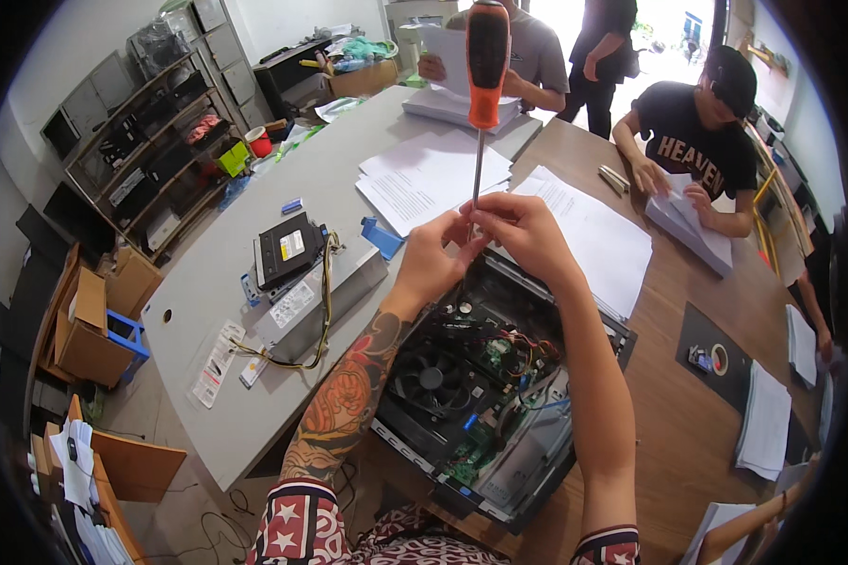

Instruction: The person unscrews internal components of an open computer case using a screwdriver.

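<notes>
Screwdriver held above the open computer case. Its long axis stands nearly upright: the orange handle rises free at the top, and the thin shaft runs down into the fingers, tip hidden behind them. Left hand and right hand meet over the case's far edge, fingertips pinched closed around the lower shaft; both are equally near. The cooling fan lies below the left hand.

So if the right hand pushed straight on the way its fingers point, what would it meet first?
The right hand points left toward the left hand, so it would meet that hand's fingers first; both already pinch the screwdriver shaft there. Depth is unclear, but they look nearly touching.
</notes>
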